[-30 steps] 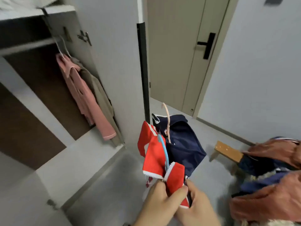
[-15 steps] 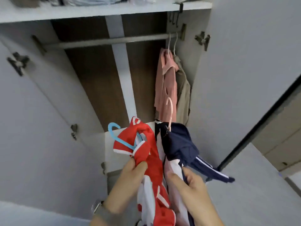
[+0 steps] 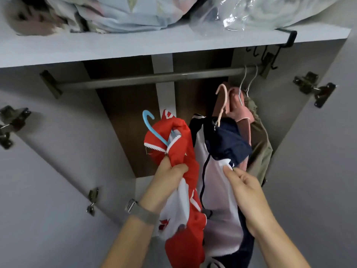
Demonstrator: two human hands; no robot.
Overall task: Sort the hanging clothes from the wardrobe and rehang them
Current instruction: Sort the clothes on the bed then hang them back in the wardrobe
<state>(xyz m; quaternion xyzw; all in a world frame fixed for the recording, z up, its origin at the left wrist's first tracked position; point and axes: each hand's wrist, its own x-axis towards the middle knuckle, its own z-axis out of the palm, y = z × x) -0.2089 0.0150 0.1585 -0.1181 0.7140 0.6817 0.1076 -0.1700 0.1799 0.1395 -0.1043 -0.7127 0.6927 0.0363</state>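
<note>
A: What do the 2 hands hold, taken from the rail (image 3: 154,79)?

B: Both are below the rail, in front of the open wardrobe; the left hand (image 3: 166,176) has its fingers curled tight round the red garment (image 3: 173,146), bunching the cloth just under the collar; the right hand (image 3: 245,188) pinches the white front of the navy and white garment (image 3: 218,171) between thumb and fingertips, so both grips are closed on cloth.

A: And the hangers?

B: The red garment sits on a blue hanger (image 3: 149,122), whose hook rises toward the rail but is well short of it; the navy and white garment carries a pale pink hanger (image 3: 223,97), its hook also below the rail and not on it; the 2 garments touch side by side, the red one nearer the rail's left bracket.

A: Is anything on the rail itself?

B: Yes, at its right end; 2 thin wire hooks (image 3: 248,82) go over it, holding a pink garment (image 3: 240,111) and, right of that, an olive garment (image 3: 260,144); both hang behind the navy and white garment, which hides part of them.

A: Above the rail?

B: A pale shelf (image 3: 96,49) with folded fabric (image 3: 119,14) and a clear plastic bag (image 3: 241,14) on it; a black hook rack (image 3: 270,53) clips to the shelf's right end, just above the rail's end.

A: Anything else?

B: A grey watch (image 3: 139,209) is on the left wrist; the wardrobe doors (image 3: 318,171) stand open on either side of the rail, with metal hinges (image 3: 314,88) on their inner faces.
</note>
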